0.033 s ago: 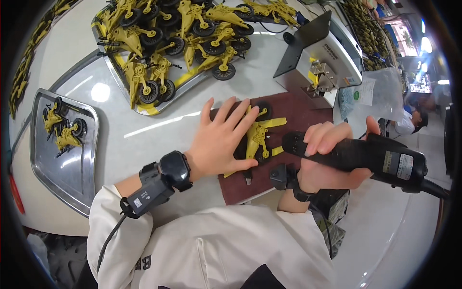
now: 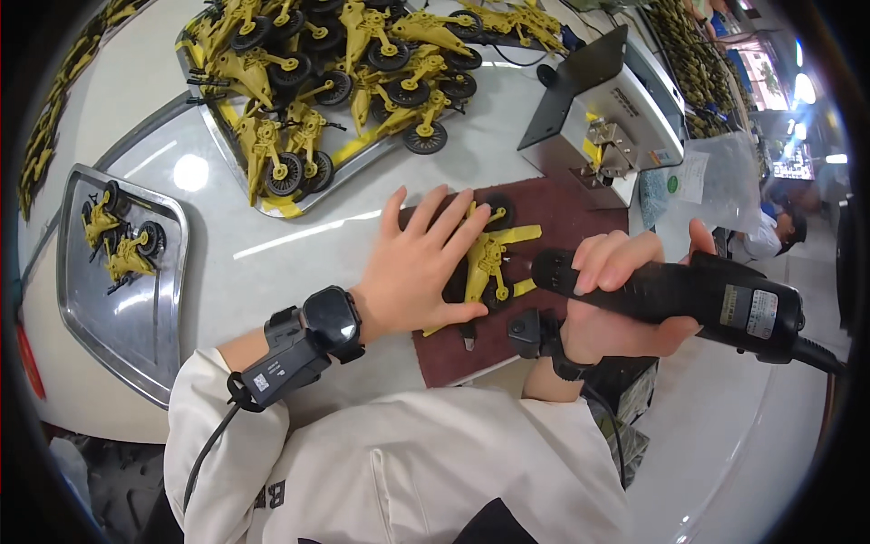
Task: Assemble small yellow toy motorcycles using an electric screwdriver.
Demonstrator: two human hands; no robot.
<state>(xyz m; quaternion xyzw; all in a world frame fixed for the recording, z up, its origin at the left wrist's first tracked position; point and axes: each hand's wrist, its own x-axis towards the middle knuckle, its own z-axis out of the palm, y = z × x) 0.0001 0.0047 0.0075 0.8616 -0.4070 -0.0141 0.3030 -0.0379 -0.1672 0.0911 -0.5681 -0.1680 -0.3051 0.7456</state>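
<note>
My left hand (image 2: 408, 258) lies with fingers spread along the left side of a yellow toy motorcycle (image 2: 487, 265) with black wheels. The toy rests on a dark red mat, and my palm and fingers hide part of it. In my right hand (image 2: 621, 299) is a black corded electric screwdriver (image 2: 671, 292), with my fingers wrapped round its body. Its front end points left at the toy's right side; whether the tip touches the toy cannot be made out. A small dark part with a metal end (image 2: 468, 337) lies below the toy.
A metal tray (image 2: 272, 207) heaped with yellow toy motorcycles stands at the back. Another tray (image 2: 145, 335) at left holds a few more. A white box-shaped machine with a metal feeder head (image 2: 612, 150) stands behind the mat (image 2: 580, 213). Right of it lies a clear plastic bag (image 2: 725, 168).
</note>
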